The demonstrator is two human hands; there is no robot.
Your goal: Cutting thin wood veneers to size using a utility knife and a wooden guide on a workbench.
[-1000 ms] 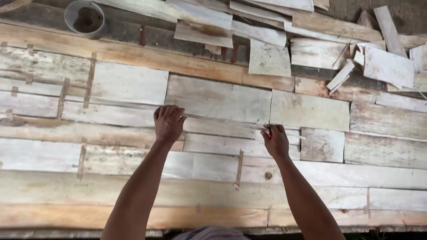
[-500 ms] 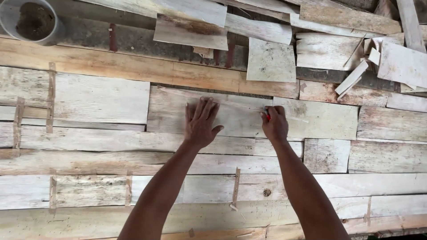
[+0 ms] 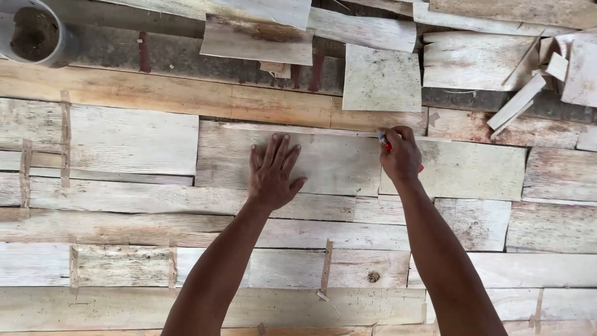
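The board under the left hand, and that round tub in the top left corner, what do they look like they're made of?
The board looks like thin, rough-sawn wood, unpainted and pale grey: grain streaks and stains show along it. The left hand lies flat on it, while the right hand holds a red marker at its edge. The tub seems to be grey plastic, smooth-walled, though metal cannot be ruled out.
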